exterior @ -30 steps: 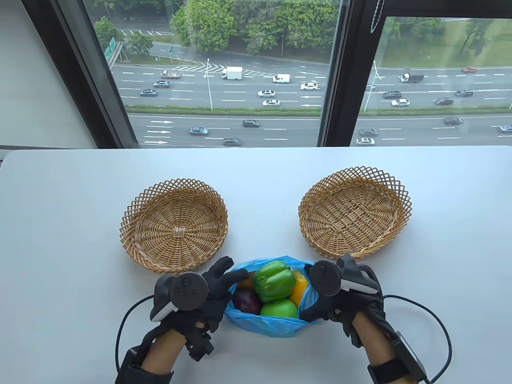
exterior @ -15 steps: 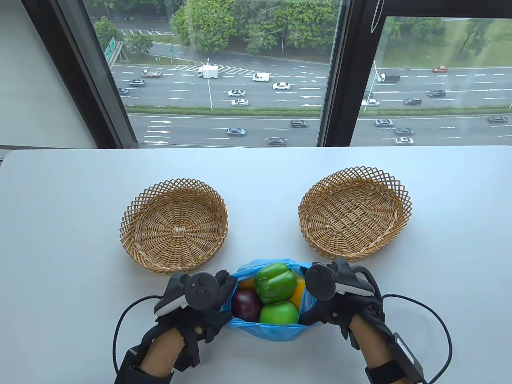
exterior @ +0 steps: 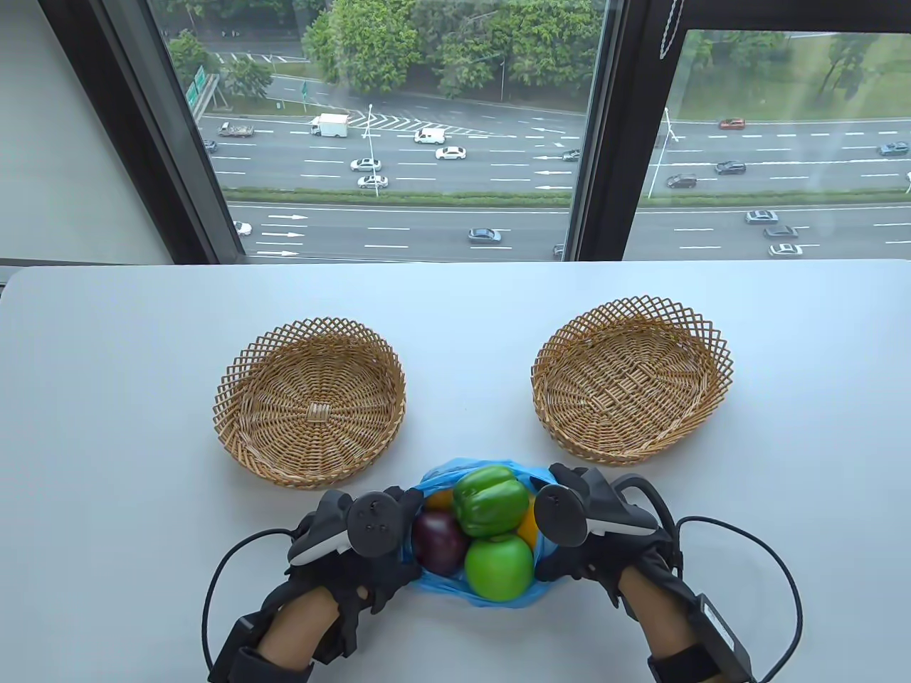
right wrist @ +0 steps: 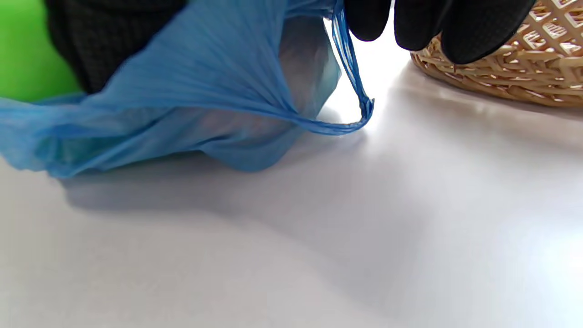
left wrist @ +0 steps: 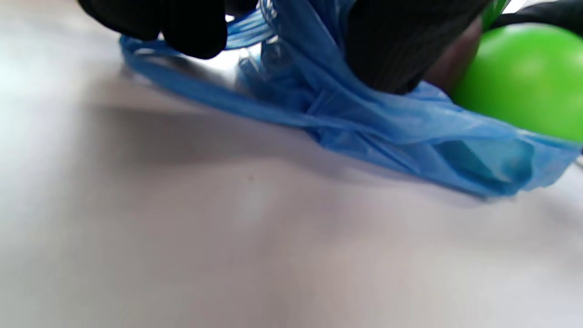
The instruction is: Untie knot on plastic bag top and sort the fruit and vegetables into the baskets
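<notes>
A blue plastic bag [exterior: 445, 587] lies open near the table's front edge, its rim pushed down around the produce. Inside sit a green bell pepper [exterior: 489, 499], a green apple [exterior: 499, 566], a dark purple fruit [exterior: 439, 540] and yellow pieces [exterior: 528, 528]. My left hand [exterior: 388, 544] grips the bag's left rim; in the left wrist view its fingers [left wrist: 387, 50] pinch blue plastic [left wrist: 364, 123] beside the apple [left wrist: 524, 82]. My right hand [exterior: 569, 548] grips the right rim, and its thumb [right wrist: 95, 41] presses the plastic [right wrist: 218, 86] in the right wrist view.
Two round wicker baskets hold nothing: one at left [exterior: 310, 400], one at right [exterior: 632, 377], whose rim [right wrist: 505, 77] is close to my right fingers. Glove cables [exterior: 776, 562] trail on the white table [exterior: 455, 313]. A window lies beyond the far edge.
Both hands have moved inward and pushed the bag's rim lower. More of the green apple and the purple fruit now shows, and the bag looks narrower.
</notes>
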Tool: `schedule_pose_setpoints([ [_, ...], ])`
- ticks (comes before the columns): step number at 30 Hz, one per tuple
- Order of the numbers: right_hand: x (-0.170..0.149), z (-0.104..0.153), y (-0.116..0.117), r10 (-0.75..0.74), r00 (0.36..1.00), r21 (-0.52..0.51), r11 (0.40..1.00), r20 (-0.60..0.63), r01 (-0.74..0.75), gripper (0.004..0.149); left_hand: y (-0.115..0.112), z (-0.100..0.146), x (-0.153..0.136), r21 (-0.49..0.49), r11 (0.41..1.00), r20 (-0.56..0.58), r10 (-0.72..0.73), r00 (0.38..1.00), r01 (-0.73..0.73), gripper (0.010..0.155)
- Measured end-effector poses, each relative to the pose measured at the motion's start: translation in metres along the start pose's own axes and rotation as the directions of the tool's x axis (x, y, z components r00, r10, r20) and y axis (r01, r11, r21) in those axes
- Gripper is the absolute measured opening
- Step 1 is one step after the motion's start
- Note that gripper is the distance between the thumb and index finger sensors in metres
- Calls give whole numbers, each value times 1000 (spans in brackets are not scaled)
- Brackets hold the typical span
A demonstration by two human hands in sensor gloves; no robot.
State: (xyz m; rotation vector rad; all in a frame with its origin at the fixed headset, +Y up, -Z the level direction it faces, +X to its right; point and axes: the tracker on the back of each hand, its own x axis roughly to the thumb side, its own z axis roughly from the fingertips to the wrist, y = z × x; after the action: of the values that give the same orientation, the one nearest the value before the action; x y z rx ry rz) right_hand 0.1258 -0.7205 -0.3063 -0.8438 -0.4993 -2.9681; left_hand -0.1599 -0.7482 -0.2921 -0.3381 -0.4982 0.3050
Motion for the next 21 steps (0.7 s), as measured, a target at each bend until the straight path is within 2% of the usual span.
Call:
schedule_pose_setpoints([
  [3,-6,10,-11,-71,997,-64,995,-3,70,105,15,7,2,109,994,24,5,1000,-8,89],
  [6,-9,20,-24,-119,993,-152,981,17,120,91,26,14,2,206,977,55,34,998,-45,78],
  [10,-7,32,-38,-109,994,-262,959,22,111,71,32,19,2,280,958,77,43,996,-63,75],
  [14,-7,45,-49,-182,982,-395,900,41,183,58,35,22,4,361,929,115,48,992,-86,74],
  [17,-10,51,-54,-229,973,-508,839,-5,194,58,32,20,6,391,915,157,39,987,-98,72],
  [19,-15,50,-53,-216,976,-503,846,-19,178,66,28,17,8,367,925,175,36,984,-100,71],
  [21,-19,43,-45,-222,974,-451,874,-38,182,65,23,14,9,321,944,167,25,986,-79,73],
])
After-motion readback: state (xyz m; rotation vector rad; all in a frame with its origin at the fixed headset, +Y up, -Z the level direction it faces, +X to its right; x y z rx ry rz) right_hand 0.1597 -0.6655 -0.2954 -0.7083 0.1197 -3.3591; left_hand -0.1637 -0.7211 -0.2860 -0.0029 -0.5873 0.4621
